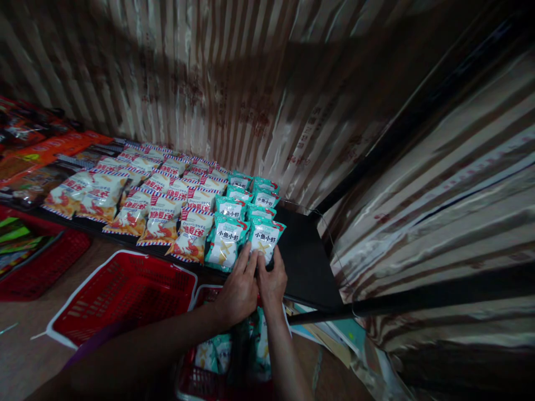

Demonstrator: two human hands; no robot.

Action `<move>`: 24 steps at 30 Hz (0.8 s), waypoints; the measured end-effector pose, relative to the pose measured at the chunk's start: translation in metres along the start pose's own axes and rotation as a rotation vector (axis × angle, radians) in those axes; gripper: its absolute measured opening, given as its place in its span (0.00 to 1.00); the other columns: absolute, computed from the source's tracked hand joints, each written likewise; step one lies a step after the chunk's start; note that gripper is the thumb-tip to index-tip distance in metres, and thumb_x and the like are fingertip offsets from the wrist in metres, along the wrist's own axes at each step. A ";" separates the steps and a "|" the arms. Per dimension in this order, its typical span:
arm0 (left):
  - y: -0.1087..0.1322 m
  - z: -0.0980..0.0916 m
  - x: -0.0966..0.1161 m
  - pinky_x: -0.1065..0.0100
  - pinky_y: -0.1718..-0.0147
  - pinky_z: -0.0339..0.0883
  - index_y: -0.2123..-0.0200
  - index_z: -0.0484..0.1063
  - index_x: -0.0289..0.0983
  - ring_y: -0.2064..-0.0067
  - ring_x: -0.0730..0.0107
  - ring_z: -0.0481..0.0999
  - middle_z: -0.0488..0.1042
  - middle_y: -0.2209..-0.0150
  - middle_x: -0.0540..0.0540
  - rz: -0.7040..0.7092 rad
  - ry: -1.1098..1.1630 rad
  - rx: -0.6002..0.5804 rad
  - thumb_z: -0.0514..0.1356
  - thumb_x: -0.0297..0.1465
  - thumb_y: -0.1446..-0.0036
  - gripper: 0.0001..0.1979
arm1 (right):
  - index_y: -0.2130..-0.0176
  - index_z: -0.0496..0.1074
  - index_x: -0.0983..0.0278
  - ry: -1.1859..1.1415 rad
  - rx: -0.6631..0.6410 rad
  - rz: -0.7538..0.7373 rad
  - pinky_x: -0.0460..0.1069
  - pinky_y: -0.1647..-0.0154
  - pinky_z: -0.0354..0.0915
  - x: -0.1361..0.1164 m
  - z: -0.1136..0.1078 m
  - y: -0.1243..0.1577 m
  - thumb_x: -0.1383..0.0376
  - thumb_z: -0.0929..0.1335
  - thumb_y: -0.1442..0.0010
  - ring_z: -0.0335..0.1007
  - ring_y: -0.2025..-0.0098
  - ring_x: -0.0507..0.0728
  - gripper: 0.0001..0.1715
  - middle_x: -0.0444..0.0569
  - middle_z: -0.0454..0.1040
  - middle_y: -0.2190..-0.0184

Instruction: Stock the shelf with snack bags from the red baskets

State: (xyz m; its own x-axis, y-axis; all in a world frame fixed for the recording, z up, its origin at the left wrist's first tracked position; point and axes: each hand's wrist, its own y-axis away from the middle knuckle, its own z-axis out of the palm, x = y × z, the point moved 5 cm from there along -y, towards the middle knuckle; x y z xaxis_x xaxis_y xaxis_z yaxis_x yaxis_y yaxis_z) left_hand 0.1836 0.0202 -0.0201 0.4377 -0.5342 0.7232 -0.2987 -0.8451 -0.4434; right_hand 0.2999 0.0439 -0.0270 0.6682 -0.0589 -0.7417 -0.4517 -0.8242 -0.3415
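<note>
At the front of the rightmost row on the black shelf (307, 262) stands a teal and white snack bag (265, 236). My left hand (239, 287) holds its lower left side, and my right hand (272, 275) has its fingers round the lower right side; both thumbs are near its bottom front. Touching it on the left is another teal bag (225, 242), with more teal bags behind both. Further left are rows of white and orange shrimp snack bags (192, 231). Below my forearms, a red basket (200, 384) holds more teal bags (262, 340).
A red basket with a white rim (129, 289) lies below the shelf. Another red basket (62, 262) with green packets is at the far left. Orange packets (50, 147) fill the shelf's left. Striped curtains and dark poles (359, 172) border the back and right.
</note>
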 end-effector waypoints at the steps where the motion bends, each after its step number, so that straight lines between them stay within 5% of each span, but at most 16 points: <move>1: 0.000 0.001 0.000 0.49 0.38 0.51 0.36 0.47 0.26 0.32 0.54 0.42 0.41 0.33 0.31 -0.009 0.000 -0.009 0.47 0.20 0.45 0.32 | 0.44 0.65 0.67 0.007 0.009 -0.002 0.59 0.49 0.62 0.000 0.000 0.000 0.48 0.61 0.44 0.68 0.49 0.64 0.36 0.59 0.72 0.50; 6: -0.001 -0.001 0.003 0.47 0.37 0.49 0.37 0.48 0.25 0.32 0.53 0.38 0.39 0.33 0.29 -0.007 -0.018 -0.041 0.46 0.20 0.45 0.31 | 0.43 0.64 0.68 -0.008 0.008 0.017 0.60 0.46 0.61 -0.005 -0.001 0.000 0.48 0.61 0.45 0.66 0.46 0.65 0.37 0.61 0.70 0.48; 13: 0.000 -0.005 0.004 0.48 0.38 0.51 0.37 0.46 0.25 0.32 0.53 0.39 0.41 0.34 0.28 0.005 -0.026 -0.065 0.45 0.21 0.43 0.30 | 0.35 0.46 0.64 -0.079 -0.005 -0.011 0.58 0.42 0.58 -0.014 -0.001 0.003 0.51 0.62 0.43 0.56 0.37 0.62 0.44 0.58 0.58 0.38; 24: 0.015 -0.036 0.006 0.43 0.40 0.49 0.38 0.52 0.36 0.32 0.53 0.41 0.51 0.35 0.36 0.248 -0.301 0.142 0.46 0.22 0.41 0.27 | 0.36 0.51 0.63 0.142 0.121 -0.465 0.66 0.38 0.50 -0.032 -0.003 0.013 0.61 0.57 0.36 0.37 0.32 0.64 0.31 0.58 0.43 0.33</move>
State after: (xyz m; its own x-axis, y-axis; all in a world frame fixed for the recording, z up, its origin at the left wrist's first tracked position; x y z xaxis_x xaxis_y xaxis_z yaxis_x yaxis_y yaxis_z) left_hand 0.1513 0.0053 -0.0033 0.6017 -0.6870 0.4075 -0.3154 -0.6730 -0.6690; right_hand 0.2746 0.0329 -0.0062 0.8850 0.2167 -0.4122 -0.1465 -0.7106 -0.6881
